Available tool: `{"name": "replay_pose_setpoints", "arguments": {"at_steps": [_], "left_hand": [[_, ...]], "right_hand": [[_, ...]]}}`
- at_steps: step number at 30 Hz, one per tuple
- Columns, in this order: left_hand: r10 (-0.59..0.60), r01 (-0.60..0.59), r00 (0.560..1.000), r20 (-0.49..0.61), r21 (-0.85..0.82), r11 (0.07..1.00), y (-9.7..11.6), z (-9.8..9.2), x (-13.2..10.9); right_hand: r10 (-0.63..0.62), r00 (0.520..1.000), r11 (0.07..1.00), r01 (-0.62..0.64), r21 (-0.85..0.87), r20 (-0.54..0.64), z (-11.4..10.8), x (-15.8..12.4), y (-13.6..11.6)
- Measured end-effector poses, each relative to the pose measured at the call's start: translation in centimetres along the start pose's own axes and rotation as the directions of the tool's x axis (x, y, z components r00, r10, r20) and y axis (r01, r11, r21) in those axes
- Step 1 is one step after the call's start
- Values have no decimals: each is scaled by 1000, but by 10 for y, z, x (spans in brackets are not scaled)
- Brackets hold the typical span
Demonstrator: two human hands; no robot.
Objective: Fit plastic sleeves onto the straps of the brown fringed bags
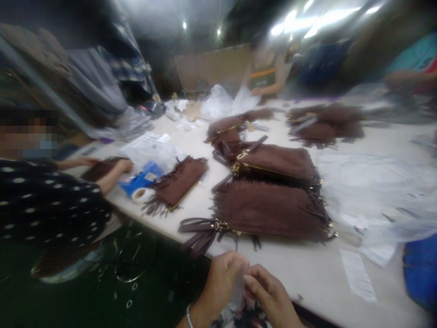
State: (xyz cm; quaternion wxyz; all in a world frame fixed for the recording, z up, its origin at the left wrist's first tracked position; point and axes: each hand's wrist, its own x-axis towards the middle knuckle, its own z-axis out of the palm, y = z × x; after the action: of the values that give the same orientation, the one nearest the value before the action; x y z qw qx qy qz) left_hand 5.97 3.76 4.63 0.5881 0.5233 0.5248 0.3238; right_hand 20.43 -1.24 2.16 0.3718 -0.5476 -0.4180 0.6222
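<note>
Close to my body, at the table's front edge, my left hand (223,280) is closed with its fingers pinched together. My right hand (269,289) meets it, thumb and fingertips closed too. Between them is a small piece of translucent plastic (238,289), blurred, its exact kind unclear. Just beyond my hands lies a stack of brown fringed suede pouches (269,212) with gold zippers and dark wrist straps (200,230) hanging over the edge. Another pile of brown pouches (283,159) sits right behind it. Neither hand touches the pouches.
A single fringed pouch (184,182) lies left, near a blue tape dispenser (145,177) and a white roll (139,195). At left, a person in a dotted top (51,200) handles a brown pouch. Clear plastic bags (375,187) cover the right side, beside a blue object (421,271).
</note>
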Motion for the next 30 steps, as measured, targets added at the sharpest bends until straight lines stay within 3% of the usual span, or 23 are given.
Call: {"name": "replay_pose_setpoints", "arguments": {"at_steps": [4,7,22,26,30], "left_hand": [[-88,85,996,-18,-129,988,-8,-5,4],[-91,83,995,-41,-158,984,-14,-9,5],[4,5,989,-151,54,999,-7,-10,-4],[-82,82,997,7,-183,980,-12,-15,-9],[-134,180,978,162,-310,934,-10,-24,-13]], "right_hand": [[13,996,1000,-14,13,91,6,3,2],[10,999,1000,-9,-25,40,11,6,5],[-28,1000,997,27,-66,-7,19,6,-1],[-31,999,997,29,-78,-21,17,7,-6],[-40,997,998,43,-36,67,16,8,-7]]}}
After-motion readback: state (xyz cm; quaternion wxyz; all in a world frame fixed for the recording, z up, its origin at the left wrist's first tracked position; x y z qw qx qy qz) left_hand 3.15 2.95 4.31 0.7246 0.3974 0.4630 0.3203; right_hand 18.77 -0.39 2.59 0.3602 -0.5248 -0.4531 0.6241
